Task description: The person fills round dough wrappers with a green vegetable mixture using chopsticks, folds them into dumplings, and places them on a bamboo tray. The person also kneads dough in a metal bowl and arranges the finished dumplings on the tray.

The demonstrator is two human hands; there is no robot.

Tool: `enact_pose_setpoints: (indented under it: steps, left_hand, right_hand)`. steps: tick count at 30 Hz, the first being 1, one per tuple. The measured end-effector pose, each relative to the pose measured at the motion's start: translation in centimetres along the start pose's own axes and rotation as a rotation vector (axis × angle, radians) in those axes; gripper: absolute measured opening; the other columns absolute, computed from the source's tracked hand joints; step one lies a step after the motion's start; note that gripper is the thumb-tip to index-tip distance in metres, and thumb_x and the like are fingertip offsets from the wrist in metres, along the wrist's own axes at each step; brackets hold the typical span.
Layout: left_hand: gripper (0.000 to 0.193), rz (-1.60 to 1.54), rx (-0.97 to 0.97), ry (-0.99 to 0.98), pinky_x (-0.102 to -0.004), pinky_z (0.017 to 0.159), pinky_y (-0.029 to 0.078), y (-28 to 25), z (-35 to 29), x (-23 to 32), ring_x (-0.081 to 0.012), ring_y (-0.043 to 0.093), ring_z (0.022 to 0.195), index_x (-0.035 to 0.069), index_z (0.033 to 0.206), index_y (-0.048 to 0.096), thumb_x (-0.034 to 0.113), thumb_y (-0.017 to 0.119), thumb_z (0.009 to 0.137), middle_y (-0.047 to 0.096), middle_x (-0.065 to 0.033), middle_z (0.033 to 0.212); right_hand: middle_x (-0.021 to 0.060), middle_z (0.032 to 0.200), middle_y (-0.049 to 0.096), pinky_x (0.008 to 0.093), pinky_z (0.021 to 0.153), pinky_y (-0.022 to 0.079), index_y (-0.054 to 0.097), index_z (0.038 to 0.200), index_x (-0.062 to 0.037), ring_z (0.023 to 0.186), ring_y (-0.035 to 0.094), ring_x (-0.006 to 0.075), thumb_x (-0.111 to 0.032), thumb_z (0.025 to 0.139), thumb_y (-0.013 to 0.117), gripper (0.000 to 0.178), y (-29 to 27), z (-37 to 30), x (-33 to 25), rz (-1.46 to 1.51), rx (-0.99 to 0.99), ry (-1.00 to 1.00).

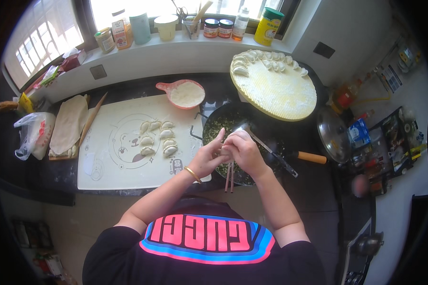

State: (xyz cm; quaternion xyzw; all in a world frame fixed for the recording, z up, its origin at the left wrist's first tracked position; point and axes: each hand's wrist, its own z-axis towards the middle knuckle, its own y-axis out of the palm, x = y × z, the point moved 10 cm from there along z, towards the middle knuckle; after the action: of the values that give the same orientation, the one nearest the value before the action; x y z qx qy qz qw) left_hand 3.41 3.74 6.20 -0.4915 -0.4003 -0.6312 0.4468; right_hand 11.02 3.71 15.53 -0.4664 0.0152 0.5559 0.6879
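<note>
My left hand point(209, 157) and my right hand point(246, 151) meet over a dark pan point(209, 124) of chopped green filling point(218, 126). Their fingers press together around a pale dumpling point(227, 153), mostly hidden by the fingers. Below the hands, a pair of chopsticks point(229, 179) sticks out toward me. To their right, a metal utensil point(271, 151) with a dark handle end lies across the pan. Several folded dumplings point(147, 141) rest in two columns on the white mat point(100, 156) at left.
A pink scoop of flour point(185, 95) sits on the mat's far edge. Behind the pan, a round yellow tray point(276, 92) carries more dumplings. Stacked dough sheets point(69, 123) lie left, beside a plastic bag point(35, 135). A wooden handle point(311, 157) and glass lid point(333, 135) are at right.
</note>
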Motion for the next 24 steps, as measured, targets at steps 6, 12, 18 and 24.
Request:
enact_pose_setpoints:
  steps: [6, 12, 18, 24]
  left_hand:
    - [0.076, -0.014, -0.035, -0.019, -0.0267, 0.076, 0.047, 0.0, -0.1, -0.7, -0.0093, 0.054, 0.084, 0.005, 0.14, 0.015, 0.002, 0.06, 0.079, 0.058, -0.0054, 0.092]
    - [0.075, -0.103, -0.04, -0.001, -0.0273, 0.08, 0.046, -0.1, -0.3, -0.2, -0.01, 0.053, 0.092, 0.004, 0.14, 0.016, 0.002, 0.06, 0.079, 0.057, -0.0079, 0.104]
    - [0.072, -0.06, -0.002, -0.02, -0.0265, 0.081, 0.045, -0.7, -0.4, -1.2, -0.0098, 0.051, 0.094, 0.002, 0.139, 0.016, 0.001, 0.059, 0.08, 0.055, -0.0075, 0.107]
    - [0.063, -0.083, -0.015, -0.151, -0.0274, 0.087, 0.043, -0.8, -0.9, -1.5, -0.0112, 0.051, 0.1, -0.003, 0.136, 0.023, 0.003, 0.056, 0.083, 0.046, -0.0096, 0.123]
  right_hand:
    - [0.0111, 0.082, 0.059, 0.0346, 0.069, 0.044, 0.06, 0.078, -0.0012, 0.077, 0.056, 0.0274, -0.004, 0.072, 0.062, 0.006, 0.0, 0.1, -0.7, -0.106, 0.008, -0.134]
    - [0.0096, 0.08, 0.058, 0.0358, 0.073, 0.043, 0.058, 0.075, -0.004, 0.076, 0.054, 0.0262, -0.004, 0.071, 0.06, 0.004, 1.3, 0.7, -1.1, -0.136, -0.068, -0.137]
    - [0.0095, 0.078, 0.06, 0.0345, 0.068, 0.046, 0.061, 0.075, -0.0016, 0.073, 0.056, 0.026, -0.004, 0.072, 0.06, 0.004, 1.7, 0.7, -1.0, -0.105, -0.016, -0.14]
    - [0.011, 0.075, 0.06, 0.0309, 0.062, 0.046, 0.062, 0.076, 0.0014, 0.069, 0.057, 0.023, -0.005, 0.072, 0.062, 0.007, 1.6, 0.1, 2.6, 0.112, -0.026, 0.205]
